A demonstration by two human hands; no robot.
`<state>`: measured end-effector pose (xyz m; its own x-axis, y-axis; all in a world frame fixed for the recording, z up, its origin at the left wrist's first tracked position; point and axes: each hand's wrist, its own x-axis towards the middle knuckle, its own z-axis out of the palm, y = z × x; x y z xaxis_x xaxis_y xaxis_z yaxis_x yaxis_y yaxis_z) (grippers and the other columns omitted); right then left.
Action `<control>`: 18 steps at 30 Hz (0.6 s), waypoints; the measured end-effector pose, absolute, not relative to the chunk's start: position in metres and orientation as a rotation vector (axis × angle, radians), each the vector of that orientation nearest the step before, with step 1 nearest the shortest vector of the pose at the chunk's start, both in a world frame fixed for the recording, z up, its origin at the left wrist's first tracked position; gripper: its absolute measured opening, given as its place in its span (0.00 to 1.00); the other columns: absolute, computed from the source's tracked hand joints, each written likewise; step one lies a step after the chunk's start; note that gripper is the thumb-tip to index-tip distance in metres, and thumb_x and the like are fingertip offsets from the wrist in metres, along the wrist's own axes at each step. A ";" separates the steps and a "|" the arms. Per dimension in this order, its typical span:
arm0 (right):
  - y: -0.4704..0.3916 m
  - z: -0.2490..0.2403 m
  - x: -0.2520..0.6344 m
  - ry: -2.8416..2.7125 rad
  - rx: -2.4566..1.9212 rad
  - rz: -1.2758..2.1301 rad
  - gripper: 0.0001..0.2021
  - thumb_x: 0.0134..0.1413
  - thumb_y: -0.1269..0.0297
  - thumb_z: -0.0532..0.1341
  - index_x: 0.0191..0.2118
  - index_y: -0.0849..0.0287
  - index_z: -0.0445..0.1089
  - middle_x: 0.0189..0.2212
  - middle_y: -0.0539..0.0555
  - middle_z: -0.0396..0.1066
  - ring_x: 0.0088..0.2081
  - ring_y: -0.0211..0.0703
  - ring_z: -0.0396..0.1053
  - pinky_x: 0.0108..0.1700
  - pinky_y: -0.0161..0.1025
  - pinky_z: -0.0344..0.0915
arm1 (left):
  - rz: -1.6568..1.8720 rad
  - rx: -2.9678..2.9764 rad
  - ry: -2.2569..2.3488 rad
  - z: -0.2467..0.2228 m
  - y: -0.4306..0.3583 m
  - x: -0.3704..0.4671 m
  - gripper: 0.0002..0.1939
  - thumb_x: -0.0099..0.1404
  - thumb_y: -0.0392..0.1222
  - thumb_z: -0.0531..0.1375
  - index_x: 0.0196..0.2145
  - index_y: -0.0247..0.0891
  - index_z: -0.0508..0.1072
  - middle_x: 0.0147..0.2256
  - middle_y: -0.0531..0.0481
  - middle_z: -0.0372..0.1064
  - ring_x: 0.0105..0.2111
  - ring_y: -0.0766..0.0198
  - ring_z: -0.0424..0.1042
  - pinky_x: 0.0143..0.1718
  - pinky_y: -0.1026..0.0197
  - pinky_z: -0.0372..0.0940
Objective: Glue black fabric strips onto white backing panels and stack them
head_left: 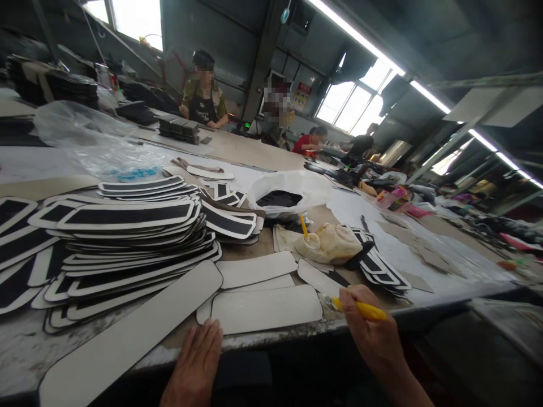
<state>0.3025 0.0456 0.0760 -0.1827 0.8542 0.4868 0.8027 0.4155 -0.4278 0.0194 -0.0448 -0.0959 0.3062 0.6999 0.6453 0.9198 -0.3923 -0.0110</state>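
My right hand (pixel 369 328) is closed around the yellow handle of a brush (pixel 368 310). The bristle end points left, close to the right end of a pale, round-cornered strip (pixel 267 310) at the table's front edge. My left hand (pixel 197 356) lies flat with fingers stretched out, its fingertips at the strip's lower left corner. More pale pieces (pixel 258 269) lie just behind. A long pale strip (pixel 136 333) slants down to the left and overhangs the edge. Behind the strips sits a stained, yellowish container (pixel 335 244) with a second yellow handle (pixel 304 225) standing in it.
A tall stack of black pieces with white borders (pixel 131 217) fills the left side. Similar pieces (pixel 382 265) lie right of the container. A white plastic bag (pixel 292 189) and a clear bag (pixel 93 135) lie farther back. A co-worker (pixel 205 93) is across the table.
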 end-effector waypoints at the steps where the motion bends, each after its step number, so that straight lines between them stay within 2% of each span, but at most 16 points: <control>1: 0.047 0.080 0.299 -2.041 -1.340 0.069 0.07 0.56 0.64 0.53 0.28 0.56 0.62 0.27 0.52 0.63 0.32 0.43 0.62 0.36 0.41 0.60 | -0.802 -2.201 -1.471 -0.094 -0.045 0.021 0.22 0.56 0.24 0.44 0.49 0.24 0.62 0.48 0.37 0.66 0.56 0.52 0.52 0.58 0.49 0.45; 4: 0.048 0.088 0.285 -2.066 -1.177 -0.037 0.02 0.53 0.68 0.56 0.32 0.56 0.64 0.29 0.53 0.64 0.34 0.44 0.63 0.39 0.41 0.60 | -0.811 -2.189 -1.511 -0.091 -0.047 0.024 0.23 0.57 0.24 0.44 0.50 0.24 0.61 0.50 0.37 0.64 0.56 0.51 0.53 0.56 0.50 0.48; 6: 0.047 0.088 0.270 -2.027 -1.136 -0.026 0.02 0.53 0.69 0.57 0.32 0.56 0.65 0.30 0.53 0.65 0.35 0.44 0.64 0.40 0.41 0.60 | -0.803 -2.173 -1.511 -0.089 -0.048 0.025 0.23 0.57 0.24 0.43 0.50 0.25 0.61 0.50 0.37 0.64 0.56 0.51 0.53 0.55 0.51 0.50; 11: 0.043 0.054 0.231 -1.851 -1.280 0.563 0.11 0.57 0.62 0.52 0.26 0.57 0.63 0.24 0.51 0.62 0.27 0.40 0.63 0.32 0.37 0.61 | -0.767 -2.156 -1.469 -0.086 -0.047 0.024 0.21 0.58 0.26 0.44 0.49 0.23 0.62 0.49 0.36 0.65 0.55 0.50 0.55 0.54 0.50 0.52; 13: 0.045 0.040 0.231 -1.797 -1.355 0.674 0.14 0.57 0.58 0.51 0.24 0.58 0.62 0.22 0.50 0.61 0.25 0.39 0.61 0.29 0.37 0.60 | -0.753 -2.157 -1.465 -0.087 -0.047 0.023 0.22 0.58 0.26 0.44 0.49 0.24 0.62 0.49 0.36 0.64 0.55 0.50 0.56 0.54 0.51 0.52; 18: 0.055 0.055 0.258 -1.899 -1.481 0.299 0.14 0.57 0.57 0.51 0.24 0.57 0.59 0.22 0.49 0.58 0.27 0.39 0.59 0.32 0.37 0.57 | -0.873 -2.118 -1.490 -0.099 -0.044 0.024 0.24 0.57 0.25 0.43 0.52 0.26 0.59 0.48 0.38 0.66 0.53 0.52 0.59 0.56 0.50 0.49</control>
<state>0.2580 0.0548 0.0545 -0.1011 0.9190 0.3812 0.7573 0.3196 -0.5696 0.0237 -0.0439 -0.0990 0.2343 0.6830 0.6918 0.9372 -0.3477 0.0259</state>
